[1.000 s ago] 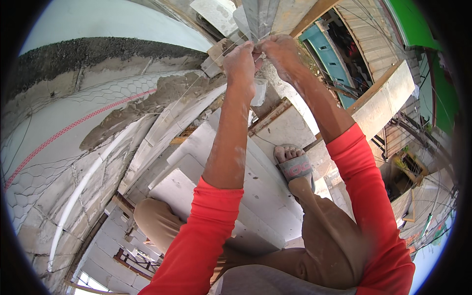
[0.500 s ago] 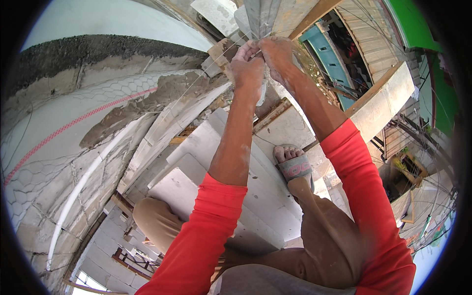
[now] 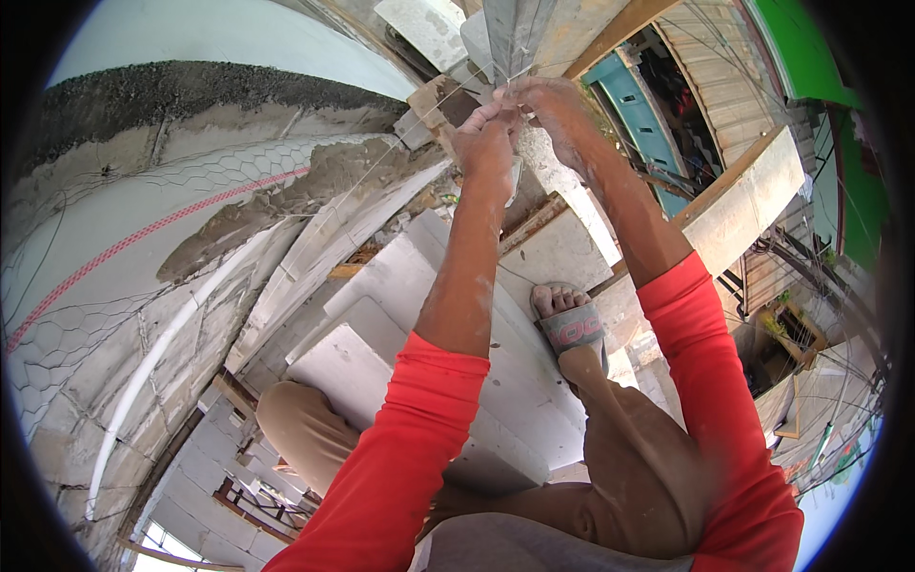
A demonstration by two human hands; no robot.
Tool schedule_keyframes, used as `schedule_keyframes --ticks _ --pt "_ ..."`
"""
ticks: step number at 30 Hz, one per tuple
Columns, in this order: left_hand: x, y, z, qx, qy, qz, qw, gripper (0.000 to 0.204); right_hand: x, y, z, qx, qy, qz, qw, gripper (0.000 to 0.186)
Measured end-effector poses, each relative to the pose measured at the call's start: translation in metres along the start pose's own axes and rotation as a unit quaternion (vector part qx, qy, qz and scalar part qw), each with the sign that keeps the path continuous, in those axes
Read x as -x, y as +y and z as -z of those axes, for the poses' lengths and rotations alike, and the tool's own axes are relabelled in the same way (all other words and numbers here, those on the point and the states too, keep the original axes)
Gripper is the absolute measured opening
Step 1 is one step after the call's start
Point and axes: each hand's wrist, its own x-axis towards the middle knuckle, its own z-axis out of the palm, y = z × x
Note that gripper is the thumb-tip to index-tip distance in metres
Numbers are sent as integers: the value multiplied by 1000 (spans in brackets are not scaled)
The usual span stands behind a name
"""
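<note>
Since a second before, my left hand [image 3: 486, 145] had drawn back slightly from the grey post [image 3: 515, 38], while my right hand [image 3: 553, 110] had stayed just below the post's near end. Both had their fingers curled in, fingertips meeting; what they pinched, if anything, was too small for me to tell. Thin string [image 3: 396, 142] ran slantwise to the left of the post, near my left hand. Nearer me than the post lay pale blocks [image 3: 381, 276] and my sandal [image 3: 575, 327]. Further left of the post were chicken wire [image 3: 276, 153], a red-and-white rope [image 3: 229, 195] and a white pipe [image 3: 143, 379]. Right of it were a wooden board [image 3: 753, 191], a teal panel [image 3: 629, 95] and a ribbed roof [image 3: 715, 57].
</note>
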Motion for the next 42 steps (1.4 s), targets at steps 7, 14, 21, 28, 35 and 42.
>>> schedule_keyframes --ticks 7,14,21,28,35,42 --pt "1 10 1 21 -51 111 992 16 -10 0 19 82 -80 8 993 15" --pt "45 41 -15 -235 47 -54 969 37 -18 11 4 41 -13 33 999 18" --pt "130 64 4 -261 81 -139 952 40 -14 10 -13 -13 57 -12 998 21" --pt "187 88 66 -296 195 -190 915 37 -20 23 -17 -48 67 1 997 25" --pt "175 63 60 -434 20 -52 899 60 -30 34 -10 -44 54 38 997 27" --pt "92 3 35 -574 30 -19 818 110 -12 26 5 119 17 86 989 58"
